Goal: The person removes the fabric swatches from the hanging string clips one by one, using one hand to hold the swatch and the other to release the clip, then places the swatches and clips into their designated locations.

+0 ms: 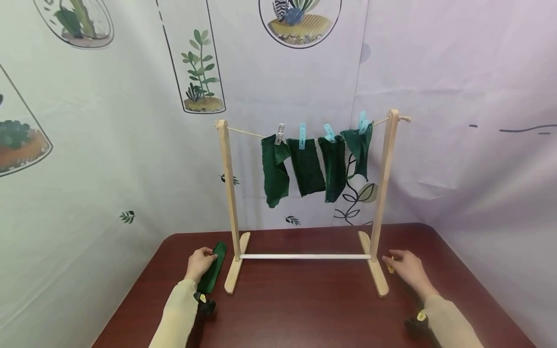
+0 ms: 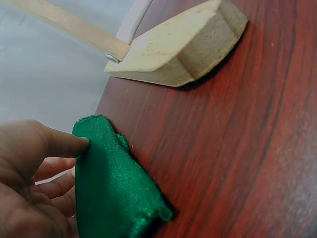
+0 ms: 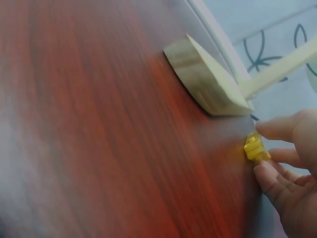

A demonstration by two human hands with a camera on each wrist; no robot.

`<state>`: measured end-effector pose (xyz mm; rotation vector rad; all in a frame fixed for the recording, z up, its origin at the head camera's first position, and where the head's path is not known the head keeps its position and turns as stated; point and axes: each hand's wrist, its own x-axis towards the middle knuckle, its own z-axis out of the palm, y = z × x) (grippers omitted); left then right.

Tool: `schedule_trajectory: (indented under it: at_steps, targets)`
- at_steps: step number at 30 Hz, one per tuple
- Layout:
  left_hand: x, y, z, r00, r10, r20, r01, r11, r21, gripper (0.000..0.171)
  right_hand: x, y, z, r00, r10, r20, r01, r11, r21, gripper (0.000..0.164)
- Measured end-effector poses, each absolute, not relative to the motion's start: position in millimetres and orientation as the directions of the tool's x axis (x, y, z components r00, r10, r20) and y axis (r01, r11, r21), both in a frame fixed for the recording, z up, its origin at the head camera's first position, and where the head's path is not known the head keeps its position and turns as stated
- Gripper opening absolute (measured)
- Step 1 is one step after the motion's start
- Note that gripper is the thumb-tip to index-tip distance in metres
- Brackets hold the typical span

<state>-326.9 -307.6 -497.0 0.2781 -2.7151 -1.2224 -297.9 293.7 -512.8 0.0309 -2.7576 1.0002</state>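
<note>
On the left side of the table, my left hand (image 1: 201, 262) pinches a strip of green cloth (image 1: 212, 270) near its upper part. In the left wrist view the thumb lies on top of the cloth (image 2: 111, 173) and the other fingers are behind its edge. Over on the right, my right hand (image 1: 405, 266) holds a small yellow clothespin (image 3: 256, 148) between its fingertips. Between the hands stands a wooden drying rack (image 1: 232, 193) with a string line. Several green cloths (image 1: 306, 169) hang from it, held by one clear clothespin (image 1: 280, 134) and three light blue clothespins (image 1: 302, 136).
The rack's wooden feet (image 1: 377, 278) rest on the dark red table (image 1: 304, 309), joined by a white bar (image 1: 304, 256). Behind the table hangs a pale curtain (image 1: 130, 159) printed with plants. Each wrist carries a black camera (image 1: 204, 305).
</note>
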Motion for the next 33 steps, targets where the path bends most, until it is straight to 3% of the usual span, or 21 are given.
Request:
schedule_trajectory:
  at_steps: [15, 33]
  targets:
    - [-326.5, -299.5, -498.3, -0.969, -0.235, 0.074, -0.099, 0.645, 0.758, 0.029, -299.5, 292.7, -514.3, -0.988, 0.044, 0.151, -0.071, 0.733, -0.677, 0.060]
    - [-328.6, -309.0, -499.9, -0.973, -0.224, 0.053, -0.105, 0.636, 0.765, 0.033, -305.5, 284.9, -516.0, -0.985, 0.019, 0.169, -0.103, 0.725, -0.681, 0.047]
